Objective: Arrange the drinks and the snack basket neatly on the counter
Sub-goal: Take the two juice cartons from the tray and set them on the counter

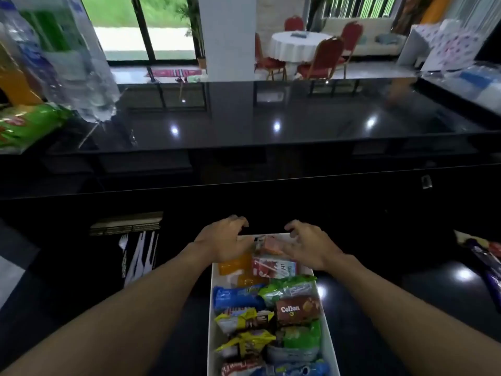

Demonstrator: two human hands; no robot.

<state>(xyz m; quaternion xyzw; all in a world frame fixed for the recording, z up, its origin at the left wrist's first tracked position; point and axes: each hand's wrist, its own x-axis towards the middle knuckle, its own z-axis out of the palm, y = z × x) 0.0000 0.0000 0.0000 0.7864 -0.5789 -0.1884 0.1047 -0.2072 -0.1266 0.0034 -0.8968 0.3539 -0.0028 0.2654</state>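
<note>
Bottles [62, 58] at ten o'clock on the bench [271, 118]. Left hand [225, 240] and right hand [309, 245], fingers spread, empty, over basket [212, 308] at six. Risk: lopsided grip tips snacks out.

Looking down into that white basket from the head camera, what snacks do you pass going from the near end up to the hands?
Along the right side of the snack basket: green packet → brown Collon box → green-and-white packet → red drink carton → right hand, with the left hand alongside at the far rim.
</note>
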